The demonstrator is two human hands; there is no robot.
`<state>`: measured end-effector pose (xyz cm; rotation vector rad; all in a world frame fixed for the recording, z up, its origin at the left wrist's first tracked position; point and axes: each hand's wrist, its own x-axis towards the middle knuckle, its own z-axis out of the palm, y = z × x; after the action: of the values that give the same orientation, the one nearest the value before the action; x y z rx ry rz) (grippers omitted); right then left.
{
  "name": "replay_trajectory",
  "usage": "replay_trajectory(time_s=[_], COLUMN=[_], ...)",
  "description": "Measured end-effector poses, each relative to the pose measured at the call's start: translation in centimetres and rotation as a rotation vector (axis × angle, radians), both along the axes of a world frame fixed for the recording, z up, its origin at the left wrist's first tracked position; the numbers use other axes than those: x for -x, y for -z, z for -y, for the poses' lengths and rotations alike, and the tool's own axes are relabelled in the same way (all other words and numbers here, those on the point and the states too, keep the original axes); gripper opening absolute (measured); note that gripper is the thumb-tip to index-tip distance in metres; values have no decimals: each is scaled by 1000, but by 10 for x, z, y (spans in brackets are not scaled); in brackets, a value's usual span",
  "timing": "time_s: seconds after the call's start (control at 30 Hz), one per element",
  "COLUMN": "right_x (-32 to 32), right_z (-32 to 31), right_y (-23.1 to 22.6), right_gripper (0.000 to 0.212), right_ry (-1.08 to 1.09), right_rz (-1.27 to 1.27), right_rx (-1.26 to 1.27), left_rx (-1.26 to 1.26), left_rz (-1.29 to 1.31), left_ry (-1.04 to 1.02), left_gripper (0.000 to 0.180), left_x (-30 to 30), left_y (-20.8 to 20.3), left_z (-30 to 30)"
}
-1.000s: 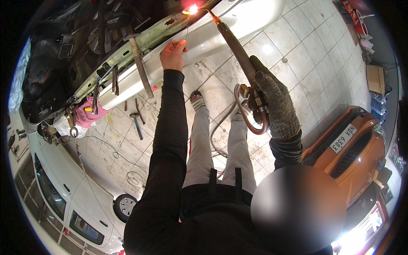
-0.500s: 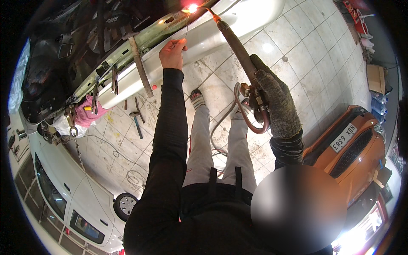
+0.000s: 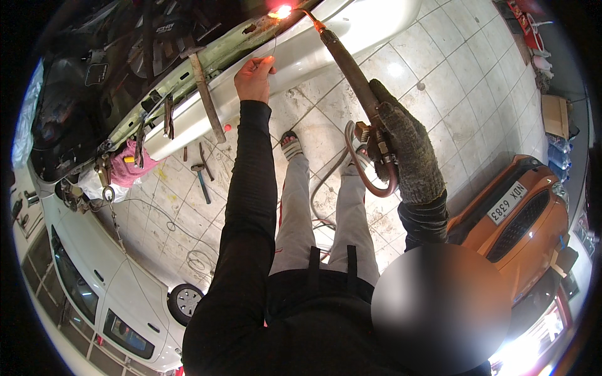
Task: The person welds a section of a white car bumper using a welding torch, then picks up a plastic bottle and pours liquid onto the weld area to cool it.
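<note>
My bare left hand (image 3: 254, 78) is closed in a pinch on a thin welding wire (image 3: 274, 45), which runs up toward the flame. In my right hand (image 3: 411, 147), covered by a thick dark knit glove, is a gas welding torch (image 3: 346, 62) with a brass valve and hoses. Its bent tip reaches up and left to a bright, glowing flame (image 3: 280, 12) on the greenish metal edge (image 3: 229, 45) of a car body. Glare hides the exact spot where wire and metal meet. A white body panel (image 3: 313, 47) lies alongside that edge.
A hammer (image 3: 205, 97) leans across the car edge, near locking pliers (image 3: 168, 117) and a pink cloth (image 3: 133, 163). Another hammer (image 3: 200, 182) lies on the tiled floor. Hoses (image 3: 323, 188) trail by my feet. An orange car (image 3: 514, 219) stands right, a white car (image 3: 106, 269) left.
The glow at the torch tip has shifted very slightly and looks a little broader. Both hands hold nearly the same positions.
</note>
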<state>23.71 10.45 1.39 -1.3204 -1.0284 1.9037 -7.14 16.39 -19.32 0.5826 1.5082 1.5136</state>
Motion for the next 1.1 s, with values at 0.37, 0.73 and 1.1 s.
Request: replay_trajectory(time_s=[0.37,0.73,1.1], right_x=[3,2,5], right_z=[-1,1,-4], right_y=[-5,2,-10], right_gripper=[55,57,60], right_ry=[38,20,37], right_rz=[-62,-54,-52], right_rx=[76,-27,71], left_rx=[22,-6,11], left_rz=[-12,-19,-30], left_ry=[-5,0,19], left_gripper=[12,13,14], left_x=[0,1,0], left_y=[0,-2,0], left_z=[0,1,-3])
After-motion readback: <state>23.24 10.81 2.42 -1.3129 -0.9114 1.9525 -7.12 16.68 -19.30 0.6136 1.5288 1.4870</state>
